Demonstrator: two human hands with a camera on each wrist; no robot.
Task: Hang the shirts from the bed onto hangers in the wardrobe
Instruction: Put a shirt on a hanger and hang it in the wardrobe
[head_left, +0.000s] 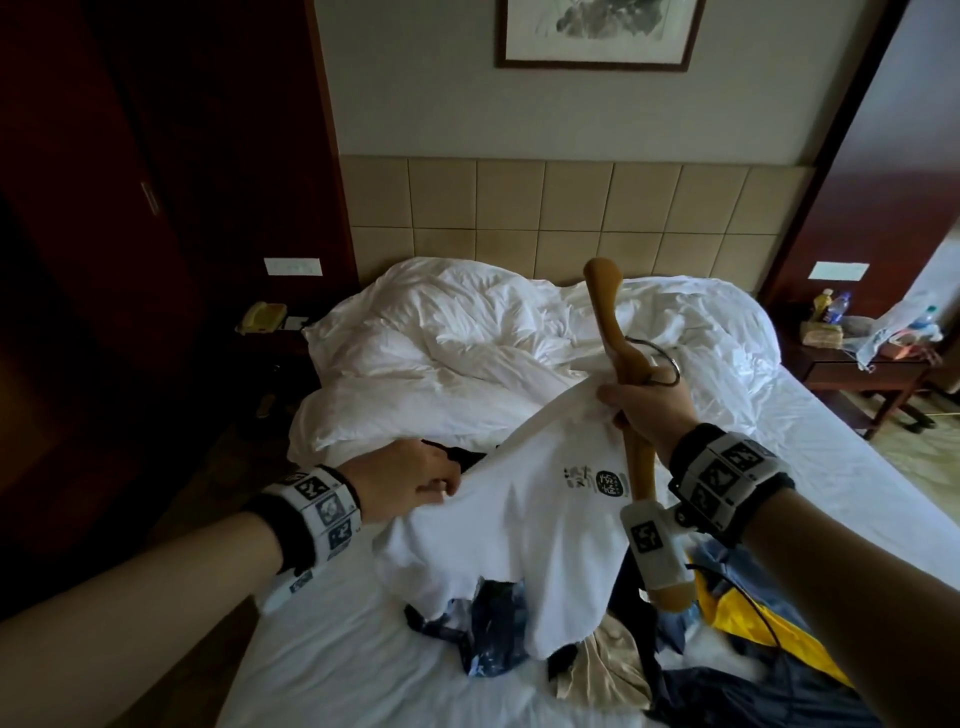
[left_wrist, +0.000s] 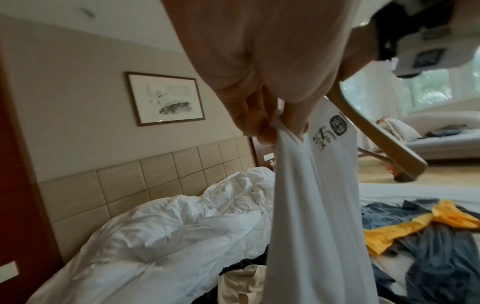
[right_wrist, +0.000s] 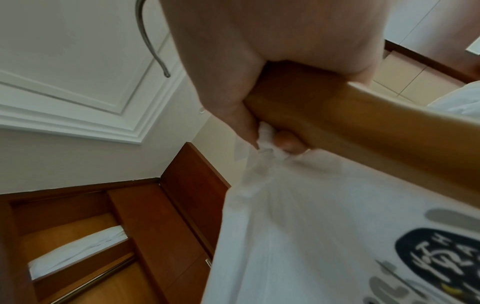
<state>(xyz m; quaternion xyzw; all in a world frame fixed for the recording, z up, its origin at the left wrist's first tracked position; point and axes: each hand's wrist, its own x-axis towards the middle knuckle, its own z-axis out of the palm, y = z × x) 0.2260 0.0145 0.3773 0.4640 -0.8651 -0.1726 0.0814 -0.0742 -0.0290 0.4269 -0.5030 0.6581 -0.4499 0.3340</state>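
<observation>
A heap of dark and yellow clothes (head_left: 737, 623) lies at the bed's (head_left: 322, 660) near right edge. Above it, the white printed T-shirt (head_left: 519, 530) hangs stretched between both hands. The left hand (head_left: 410, 480) pinches one shoulder; the right hand (head_left: 649, 405) clenches the wooden hanger (head_left: 605, 312) plus the other shoulder's cloth. Threading seems underway; next, a hanger arm must enter the neck. Farther off, the crumpled duvet (head_left: 441, 338) meets the headboard.
</observation>
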